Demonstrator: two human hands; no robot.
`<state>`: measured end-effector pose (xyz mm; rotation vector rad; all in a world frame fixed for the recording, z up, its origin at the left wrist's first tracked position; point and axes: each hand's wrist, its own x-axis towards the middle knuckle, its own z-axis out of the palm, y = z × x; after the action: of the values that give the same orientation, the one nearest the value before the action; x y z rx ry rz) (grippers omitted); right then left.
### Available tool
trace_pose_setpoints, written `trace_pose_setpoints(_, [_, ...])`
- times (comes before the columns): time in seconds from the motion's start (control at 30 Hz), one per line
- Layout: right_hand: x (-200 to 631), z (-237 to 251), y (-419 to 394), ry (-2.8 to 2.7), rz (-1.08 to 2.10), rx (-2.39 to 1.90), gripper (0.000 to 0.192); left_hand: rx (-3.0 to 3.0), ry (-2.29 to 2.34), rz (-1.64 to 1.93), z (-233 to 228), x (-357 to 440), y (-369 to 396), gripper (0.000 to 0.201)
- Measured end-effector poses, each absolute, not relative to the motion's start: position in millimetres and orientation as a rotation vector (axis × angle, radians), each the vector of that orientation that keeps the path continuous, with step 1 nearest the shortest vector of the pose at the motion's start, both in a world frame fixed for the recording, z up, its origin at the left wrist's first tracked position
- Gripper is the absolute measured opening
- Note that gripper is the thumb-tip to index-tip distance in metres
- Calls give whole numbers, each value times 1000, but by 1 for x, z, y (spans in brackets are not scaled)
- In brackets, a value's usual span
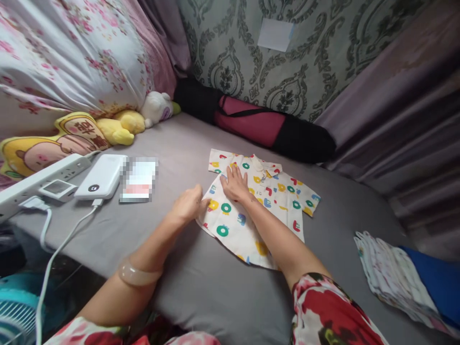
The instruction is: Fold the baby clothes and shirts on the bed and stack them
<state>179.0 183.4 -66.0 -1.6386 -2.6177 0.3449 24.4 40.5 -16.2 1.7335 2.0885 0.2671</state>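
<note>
The small white cotton shirt printed with coloured rings (262,211) is pinned flat under the open right hand (235,184), while its edge just beside is pinched by the left hand (189,203) to hold the fold.

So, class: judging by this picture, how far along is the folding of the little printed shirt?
Done: the shirt lies spread flat on the grey sheet, and a stack of folded cloths sits to the right. In hand: the right hand presses the shirt flat while the left hand grips its left edge. Left: no fold shows in it yet; both sleeves lie spread.
</note>
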Motion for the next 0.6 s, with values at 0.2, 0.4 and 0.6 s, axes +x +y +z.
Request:
trace_pose_setpoints(0.2, [176,-52,104,-2701,396,-1574,69,1650,2063,276,-11,11,47,13])
trace_pose_setpoints(0.4, [177,-33,33,-2768,556,-1386,66,1643,2219,281,-2,13,47,20])
trace_pose_setpoints(0.6, [202,0,-20,-2845,869,-955,57,1871,2098,574,-15,28,51,26])
